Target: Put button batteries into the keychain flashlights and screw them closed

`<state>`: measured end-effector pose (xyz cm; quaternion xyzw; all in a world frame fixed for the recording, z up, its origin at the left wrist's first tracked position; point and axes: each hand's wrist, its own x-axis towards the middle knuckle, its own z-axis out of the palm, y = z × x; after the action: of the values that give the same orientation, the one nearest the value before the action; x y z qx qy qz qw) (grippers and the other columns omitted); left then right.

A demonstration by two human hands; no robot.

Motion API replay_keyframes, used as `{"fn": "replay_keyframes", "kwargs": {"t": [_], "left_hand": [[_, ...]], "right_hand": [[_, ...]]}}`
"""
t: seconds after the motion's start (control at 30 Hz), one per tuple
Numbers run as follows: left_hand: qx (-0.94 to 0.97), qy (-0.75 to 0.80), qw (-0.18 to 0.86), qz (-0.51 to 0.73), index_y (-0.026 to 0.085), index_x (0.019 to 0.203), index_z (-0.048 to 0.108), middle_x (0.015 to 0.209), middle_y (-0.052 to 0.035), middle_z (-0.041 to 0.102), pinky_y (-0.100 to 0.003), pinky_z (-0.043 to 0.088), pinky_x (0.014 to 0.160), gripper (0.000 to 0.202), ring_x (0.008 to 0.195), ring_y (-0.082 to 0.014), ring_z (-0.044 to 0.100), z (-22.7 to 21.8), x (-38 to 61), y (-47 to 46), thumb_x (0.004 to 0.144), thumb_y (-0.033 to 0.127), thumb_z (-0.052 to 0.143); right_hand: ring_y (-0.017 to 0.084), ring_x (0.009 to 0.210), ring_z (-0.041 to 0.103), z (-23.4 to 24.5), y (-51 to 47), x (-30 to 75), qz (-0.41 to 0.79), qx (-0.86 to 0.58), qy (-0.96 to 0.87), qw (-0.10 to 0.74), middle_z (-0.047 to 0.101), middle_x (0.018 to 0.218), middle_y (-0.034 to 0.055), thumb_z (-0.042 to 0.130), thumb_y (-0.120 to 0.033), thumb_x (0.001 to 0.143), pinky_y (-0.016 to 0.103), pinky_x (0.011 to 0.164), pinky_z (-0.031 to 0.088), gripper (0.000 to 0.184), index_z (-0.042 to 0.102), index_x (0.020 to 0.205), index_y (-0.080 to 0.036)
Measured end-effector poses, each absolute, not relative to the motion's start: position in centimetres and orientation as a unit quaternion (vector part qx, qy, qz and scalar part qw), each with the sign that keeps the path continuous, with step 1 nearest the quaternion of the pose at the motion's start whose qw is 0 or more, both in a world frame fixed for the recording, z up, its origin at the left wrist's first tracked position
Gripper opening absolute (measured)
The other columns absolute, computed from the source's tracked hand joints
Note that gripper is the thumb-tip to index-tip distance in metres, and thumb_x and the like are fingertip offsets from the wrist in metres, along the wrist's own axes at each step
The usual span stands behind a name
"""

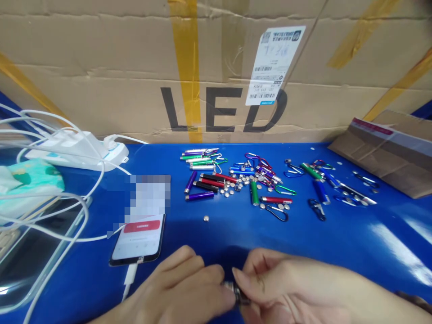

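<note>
Both my hands meet at the bottom edge of the view over a blue table (337, 243). My left hand (189, 283) and my right hand (270, 283) pinch the two ends of a small dark cylindrical keychain flashlight (235, 291), mostly hidden by the fingers. Further back lie several mini flashlights in red, purple, black and silver (205, 180), a green one (254, 192), loose carabiner clips (276, 211) and small silver button cells (231, 188). One button cell (206, 218) lies alone nearer to me.
A phone (140, 238) on a white cable lies left of my hands. A white power strip (77, 150) with cables, a tissue pack (32, 180) and a clear tray (30, 256) sit at left. A big cardboard box marked LED (222, 67) walls the back; flat cardboard (388, 148) lies at right.
</note>
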<state>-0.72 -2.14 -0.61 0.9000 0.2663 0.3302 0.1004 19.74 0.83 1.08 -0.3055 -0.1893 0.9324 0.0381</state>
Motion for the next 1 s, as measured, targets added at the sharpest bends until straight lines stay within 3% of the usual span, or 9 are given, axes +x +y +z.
{"fn": "replay_keyframes", "kwargs": {"t": [0.17, 0.37, 0.5, 0.67, 0.83, 1.0], "left_hand": [[0.868, 0.302, 0.130, 0.373, 0.021, 0.091, 0.049, 0.073, -0.0019, 0.070, -0.024, 0.051, 0.058, 0.012, 0.054, -0.0110, 0.061, -1.1, -0.1, -2.1, 0.089, 0.011, 0.043], [0.864, 0.305, 0.089, 0.391, 0.018, 0.094, 0.044, 0.068, -0.0001, 0.069, -0.024, 0.052, 0.067, 0.003, 0.058, -0.0107, 0.064, -1.4, 0.1, -1.8, 0.093, 0.017, 0.042], [0.898, 0.274, 0.072, 0.337, 0.019, 0.089, 0.044, 0.061, 0.0032, 0.066, -0.022, 0.050, 0.061, 0.014, 0.049, -0.0095, 0.060, -1.0, 0.1, -1.6, 0.095, 0.015, 0.032], [0.925, 0.262, 0.100, 0.255, 0.020, 0.089, 0.044, 0.065, 0.0034, 0.065, -0.025, 0.052, 0.067, 0.027, 0.053, -0.0101, 0.062, -0.7, 0.3, -1.2, 0.096, 0.014, 0.019], [0.934, 0.248, 0.098, 0.238, 0.019, 0.086, 0.045, 0.065, 0.0023, 0.066, -0.024, 0.050, 0.066, 0.032, 0.052, -0.0101, 0.059, -0.6, 0.4, -1.1, 0.096, 0.011, 0.016], [0.954, 0.208, 0.047, 0.209, 0.018, 0.087, 0.053, 0.064, 0.0039, 0.066, -0.023, 0.047, 0.063, 0.028, 0.052, -0.0109, 0.058, -0.7, 0.6, -1.1, 0.094, 0.008, 0.027]], "right_hand": [[-0.002, 0.035, 0.037, 1.2, 1.3, 19.6, 0.921, -0.285, -0.259, 0.064, 0.045, 0.043, -0.0078, 0.074, -0.048, 0.061, 0.004, 0.032, 0.031, 0.041, 0.056, 0.062, -0.011], [0.002, 0.037, 0.043, 0.8, 0.8, 19.5, 0.806, -0.351, -0.455, 0.139, 0.050, 0.045, -0.0029, 0.065, -0.054, 0.068, 0.012, 0.040, 0.038, 0.046, 0.062, 0.060, -0.008], [0.006, 0.043, 0.048, 1.3, 0.5, 19.5, 0.655, -0.415, -0.612, 0.159, 0.052, 0.050, -0.0008, 0.064, -0.041, 0.074, 0.016, 0.041, 0.036, 0.035, 0.063, 0.059, -0.010], [0.007, 0.053, 0.052, 0.8, 0.3, 20.0, 0.421, -0.364, -0.810, 0.184, 0.059, 0.058, -0.0003, 0.056, -0.017, 0.081, 0.017, 0.051, 0.038, 0.021, 0.067, 0.064, -0.015], [0.009, 0.063, 0.058, -0.7, -0.6, 20.7, 0.333, -0.342, -0.854, 0.205, 0.061, 0.067, 0.0013, 0.053, -0.018, 0.084, 0.017, 0.063, 0.044, 0.019, 0.065, 0.070, -0.016], [0.010, 0.085, 0.060, -2.9, -2.0, 21.7, 0.303, -0.330, -0.847, 0.285, 0.064, 0.087, 0.0038, 0.050, -0.014, 0.085, 0.016, 0.078, 0.046, 0.011, 0.061, 0.084, -0.016]]}}
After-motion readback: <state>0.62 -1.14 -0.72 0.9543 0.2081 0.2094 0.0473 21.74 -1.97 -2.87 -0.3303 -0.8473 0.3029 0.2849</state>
